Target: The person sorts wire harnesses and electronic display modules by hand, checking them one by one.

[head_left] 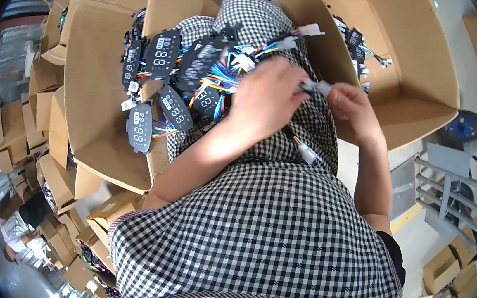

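Several black oval display panels [194, 64] with coloured wires lie on my lap, over the checked apron, and spill into the box at my left. My left hand [268, 96] is closed over the bundle of wires [223, 76] beside them, its fingertips toward a white connector [318, 88]. The fingers of my right hand [352, 108] pinch that connector from the other side. Motion blurs the spot between the hands, so I cannot tell whether the connector is joined to anything. Loose white plugs [309, 30] stick out beyond my left hand, and another plug [308, 153] hangs below it.
A large open cardboard box [98, 86] stands at my left. Another box [418, 69] at my right holds a few wired panels [354, 44]. Farther right are a caster wheel [463, 129] and a grey metal frame [452, 185]. Many cartons and another person [21, 224] are at far left.
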Tool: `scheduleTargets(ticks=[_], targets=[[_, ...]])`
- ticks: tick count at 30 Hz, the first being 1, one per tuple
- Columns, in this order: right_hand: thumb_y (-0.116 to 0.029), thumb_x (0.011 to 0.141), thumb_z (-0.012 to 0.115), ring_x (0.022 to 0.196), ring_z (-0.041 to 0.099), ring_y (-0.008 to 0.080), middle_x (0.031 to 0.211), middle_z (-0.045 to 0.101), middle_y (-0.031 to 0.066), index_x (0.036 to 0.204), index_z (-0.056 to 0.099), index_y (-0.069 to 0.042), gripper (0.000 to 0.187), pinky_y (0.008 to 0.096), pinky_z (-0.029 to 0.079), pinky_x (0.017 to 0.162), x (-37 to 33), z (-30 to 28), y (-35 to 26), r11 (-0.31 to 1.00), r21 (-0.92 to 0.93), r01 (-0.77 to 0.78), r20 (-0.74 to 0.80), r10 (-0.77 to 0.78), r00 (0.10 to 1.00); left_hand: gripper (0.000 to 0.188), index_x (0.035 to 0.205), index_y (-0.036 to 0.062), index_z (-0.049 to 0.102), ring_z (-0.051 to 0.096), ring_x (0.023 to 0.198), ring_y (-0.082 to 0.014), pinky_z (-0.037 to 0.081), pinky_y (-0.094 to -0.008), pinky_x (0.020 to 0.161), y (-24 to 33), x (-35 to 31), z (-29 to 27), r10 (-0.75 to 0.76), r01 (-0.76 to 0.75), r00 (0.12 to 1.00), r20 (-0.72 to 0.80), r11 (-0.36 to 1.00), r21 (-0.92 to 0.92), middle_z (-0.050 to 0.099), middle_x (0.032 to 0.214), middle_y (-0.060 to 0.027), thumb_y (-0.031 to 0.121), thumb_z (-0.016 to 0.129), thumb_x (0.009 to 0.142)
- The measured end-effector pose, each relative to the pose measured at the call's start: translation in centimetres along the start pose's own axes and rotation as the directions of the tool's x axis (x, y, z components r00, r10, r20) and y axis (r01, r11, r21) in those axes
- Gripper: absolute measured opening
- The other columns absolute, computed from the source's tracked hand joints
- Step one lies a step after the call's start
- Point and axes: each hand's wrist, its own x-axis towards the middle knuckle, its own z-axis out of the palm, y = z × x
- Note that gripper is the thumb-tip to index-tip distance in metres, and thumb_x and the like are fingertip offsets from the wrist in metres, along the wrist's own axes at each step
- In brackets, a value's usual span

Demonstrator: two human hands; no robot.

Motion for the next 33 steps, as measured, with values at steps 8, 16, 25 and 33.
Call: scheduleTargets(ticks=[8, 16, 25, 33], targets=[[-0.024, 0.098, 0.052, 0.056, 0.034, 0.0012, 0.065, 0.042, -0.0076, 0.088, 0.059, -0.003, 0.025, 0.0189, 0.028, 0.049, 0.7, -0.5, 0.8, 0.964, -0.267, 0.007, -0.089, -0.032, 0.996, 0.033, 0.098, 0.0158, 0.065, 0.062, 0.069, -0.025, 0.051, -0.0368, 0.06, -0.8, -1.4, 0.2, -0.177, 0.126, 0.979, 0.103, 0.917, 0.38, 0.057, 0.083, -0.0032, 0.006, 0.068, 0.066], [-0.025, 0.097, 0.054, 0.06, 0.04, 0.0028, 0.065, 0.046, -0.0064, 0.086, 0.062, -0.003, 0.025, 0.0203, 0.034, 0.053, 0.1, 0.5, 1.3, 0.957, -0.286, 0.058, -0.044, -0.073, 0.996, 0.03, 0.099, 0.0123, 0.065, 0.065, 0.084, -0.0261, 0.052, -0.037, 0.07, -0.9, -0.8, -0.4, -0.346, 0.314, 0.932, 0.111, 0.92, 0.233, 0.063, 0.097, -0.0054, 0.003, 0.065, 0.071], [-0.027, 0.098, 0.051, 0.053, 0.032, 0.0012, 0.062, 0.041, -0.0077, 0.084, 0.058, -0.005, 0.027, 0.0189, 0.024, 0.047, -0.4, 1.8, 1.0, 0.989, -0.118, 0.085, -0.073, -0.094, 0.993, 0.048, 0.108, 0.0145, 0.064, 0.062, 0.071, -0.0226, 0.051, -0.0333, 0.059, -0.5, -1.0, -0.5, -0.109, 0.136, 0.989, -0.101, 0.936, 0.323, 0.057, 0.093, -0.0041, -0.001, 0.066, 0.062], [-0.028, 0.095, 0.054, 0.048, 0.03, 0.0027, 0.059, 0.041, -0.006, 0.08, 0.057, -0.006, 0.027, 0.021, 0.021, 0.045, 1.1, 2.7, 0.0, 0.989, 0.145, 0.027, 0.056, -0.035, 0.998, 0.048, 0.105, 0.012, 0.065, 0.062, 0.066, -0.0207, 0.05, -0.0318, 0.056, -1.1, -1.0, -0.7, 0.104, -0.041, 0.976, -0.192, 0.951, 0.306, 0.06, 0.092, -0.0031, -0.001, 0.064, 0.059]])
